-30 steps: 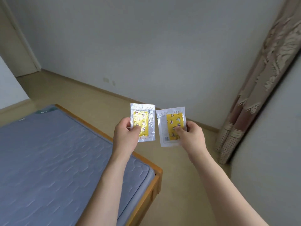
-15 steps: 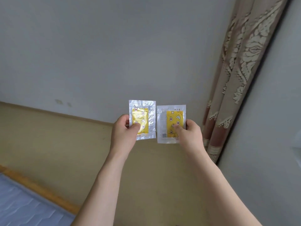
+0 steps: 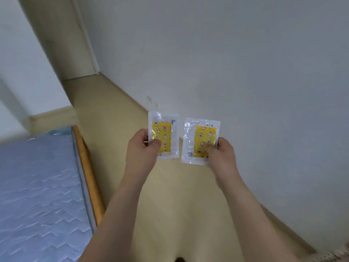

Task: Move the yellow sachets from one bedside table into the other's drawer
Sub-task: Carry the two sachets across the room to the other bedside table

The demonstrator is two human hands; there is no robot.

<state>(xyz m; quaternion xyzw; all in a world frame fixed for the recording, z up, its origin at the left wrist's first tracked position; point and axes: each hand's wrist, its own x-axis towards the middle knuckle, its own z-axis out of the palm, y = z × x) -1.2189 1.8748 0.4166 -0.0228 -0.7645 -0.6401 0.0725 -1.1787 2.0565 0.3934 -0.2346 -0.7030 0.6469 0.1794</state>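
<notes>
I hold two yellow sachets upright in front of me, each in a clear wrapper with star and moon prints. My left hand [image 3: 142,148] pinches the left sachet [image 3: 163,134] at its lower left edge, thumb on its face. The right sachet [image 3: 201,138] is pinched at its lower right corner by my right hand [image 3: 221,151]. The two sachets stand side by side with a small gap between them. Neither bedside table nor a drawer is in view.
A bed with a blue quilted mattress [image 3: 37,195] and a wooden frame edge [image 3: 88,174] fills the lower left. Beige floor [image 3: 170,205] runs ahead between the bed and a grey wall [image 3: 245,63]. A door frame [image 3: 83,35] stands at the far left corner.
The view has swung from the curtain on the right back to the left, down the passage beside the bed. Both hands keep the sachets in the same grip in front of me.
</notes>
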